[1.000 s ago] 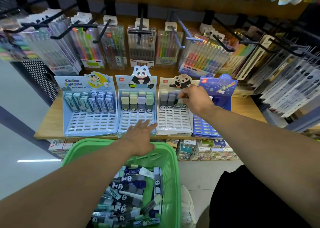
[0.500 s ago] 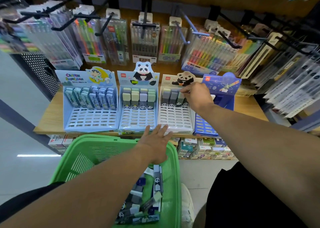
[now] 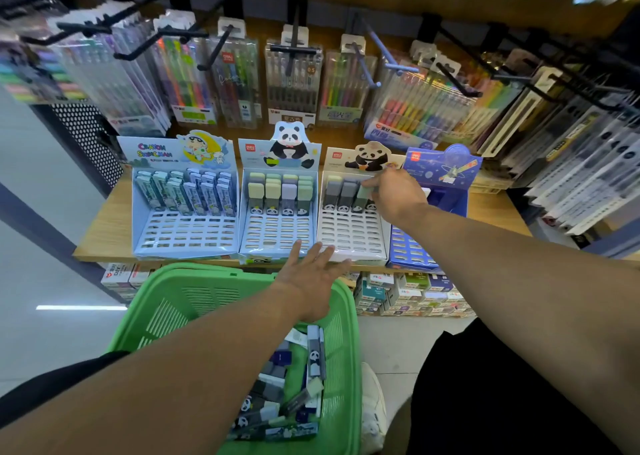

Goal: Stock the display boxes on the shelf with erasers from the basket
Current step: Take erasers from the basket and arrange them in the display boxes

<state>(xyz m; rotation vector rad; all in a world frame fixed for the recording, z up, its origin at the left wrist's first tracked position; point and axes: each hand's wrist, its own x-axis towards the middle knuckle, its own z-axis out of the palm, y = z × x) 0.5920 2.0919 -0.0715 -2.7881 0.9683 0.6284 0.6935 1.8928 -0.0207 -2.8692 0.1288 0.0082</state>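
Head view | right grip (image 3: 394,195) pinching upright eraser (image 3: 363,195) in white display box (image 3: 349,240) | left grip (image 3: 308,281) spread over basket (image 3: 194,302)

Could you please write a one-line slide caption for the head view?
Right hand sets an eraser into the white box; open left hand hovers over the green basket.

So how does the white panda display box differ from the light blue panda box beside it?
The white panda box holds one back row of grey and pale green erasers; the light blue panda box holds two rows of pastel ones. The right hand pinches an eraser in the white box; no hand touches the blue box. Both have bare slotted fronts.
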